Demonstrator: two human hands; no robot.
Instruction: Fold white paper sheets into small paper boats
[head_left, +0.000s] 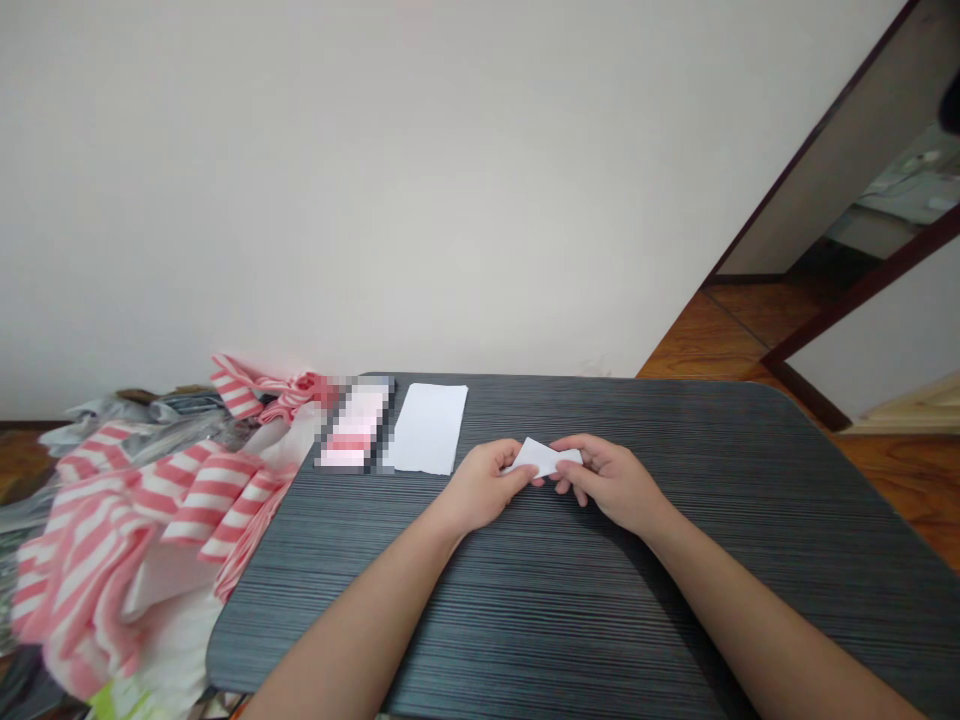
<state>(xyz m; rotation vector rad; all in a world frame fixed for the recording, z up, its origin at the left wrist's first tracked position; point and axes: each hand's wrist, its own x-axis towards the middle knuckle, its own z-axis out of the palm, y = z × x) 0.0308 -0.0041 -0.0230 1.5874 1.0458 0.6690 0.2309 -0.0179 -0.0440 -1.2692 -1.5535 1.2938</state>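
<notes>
Both hands meet over the middle of the worktop [675, 560], forearms coming in from the near edge. Left hand [484, 488] is curled, thumb and fingers pinched on the left end of a small folded paper [546, 458]. Right hand [611, 482] is curled the same way and grips the paper's right end, fingers tucked under it. From my feed the paper looks white and angular, held just above the dark striped surface or resting on it; I cannot tell which. Both hands are closed on it, and only its top edge and middle show between them. Just to the far left of the left hand lies a flat white sheet [429, 428], apart from the hands. Beside that sheet, further left, is a blurred pink-and-white item [354, 425]; I cannot make out what it is. Off the worktop's left edge sits a heap of red-and-white striped fabric or bags [142, 510], some of it draped onto the left corner. Far side is a plain pale wall [450, 180]. Wooden floor [705, 345] shows at the far right, with a dark door frame [825, 130] beyond.
</notes>
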